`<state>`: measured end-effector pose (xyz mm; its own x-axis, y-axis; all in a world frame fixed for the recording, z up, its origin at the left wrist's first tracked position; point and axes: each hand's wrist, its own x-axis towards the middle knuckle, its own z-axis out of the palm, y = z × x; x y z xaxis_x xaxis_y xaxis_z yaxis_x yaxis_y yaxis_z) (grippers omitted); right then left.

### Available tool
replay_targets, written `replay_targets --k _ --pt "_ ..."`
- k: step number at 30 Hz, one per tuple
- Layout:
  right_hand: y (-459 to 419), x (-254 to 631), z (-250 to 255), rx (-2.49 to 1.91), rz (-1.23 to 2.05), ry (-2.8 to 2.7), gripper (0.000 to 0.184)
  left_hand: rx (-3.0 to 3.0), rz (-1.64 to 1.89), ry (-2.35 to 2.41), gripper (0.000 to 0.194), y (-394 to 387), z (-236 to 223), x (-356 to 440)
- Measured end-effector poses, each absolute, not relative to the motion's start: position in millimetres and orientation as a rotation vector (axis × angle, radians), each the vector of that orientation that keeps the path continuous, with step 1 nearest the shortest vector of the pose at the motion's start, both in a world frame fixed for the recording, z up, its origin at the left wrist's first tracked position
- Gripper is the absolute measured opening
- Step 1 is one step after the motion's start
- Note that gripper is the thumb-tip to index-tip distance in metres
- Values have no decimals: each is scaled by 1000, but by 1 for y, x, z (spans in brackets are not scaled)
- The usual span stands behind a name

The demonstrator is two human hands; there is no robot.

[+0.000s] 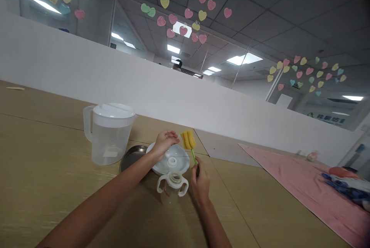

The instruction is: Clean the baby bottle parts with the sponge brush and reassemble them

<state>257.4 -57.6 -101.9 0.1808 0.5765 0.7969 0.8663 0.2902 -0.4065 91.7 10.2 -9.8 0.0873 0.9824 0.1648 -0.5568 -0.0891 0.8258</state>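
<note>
1. Your right hand (200,183) closes narrowly around the thin stem of a green-stemmed yellow sponge bottle brush (187,140), with the sponge head pointing up and away from you.
2. Your left hand (164,142) sits palm down and loosely curled, with nothing visible in it, over the far edge of a round white plastic dish (179,163). From this angle, you can't quite tell whether it touches the dish or how tightly it is closed.
3. A small white plastic ring (172,162) lies on the dish.
4. A clear plastic cup with two white handles (172,188) stands upright between your hands, just in front of the dish.
5. A round dark metal tray (132,158) lies partly under the dish's left side.
6. Farther left stands a clear plastic pitcher with a white lid (109,134).
7. All of these rest on a pale wooden table (52,155).
8. Off to your right, a pink towel (300,190) lies on the table, with blue-and-white items (343,186) on it.
9. Beyond the table runs a white partition wall (144,86).
</note>
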Motion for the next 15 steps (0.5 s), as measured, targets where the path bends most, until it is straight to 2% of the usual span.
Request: replay_targets --k 7,15 --pt "-55 259 -100 -1501 -426 -1384 47 972 1446 639 30 9 -7 89" --pt "-54 264 -105 -1335 -396 -1584 41 1177 1443 665 27 9 -7 88"
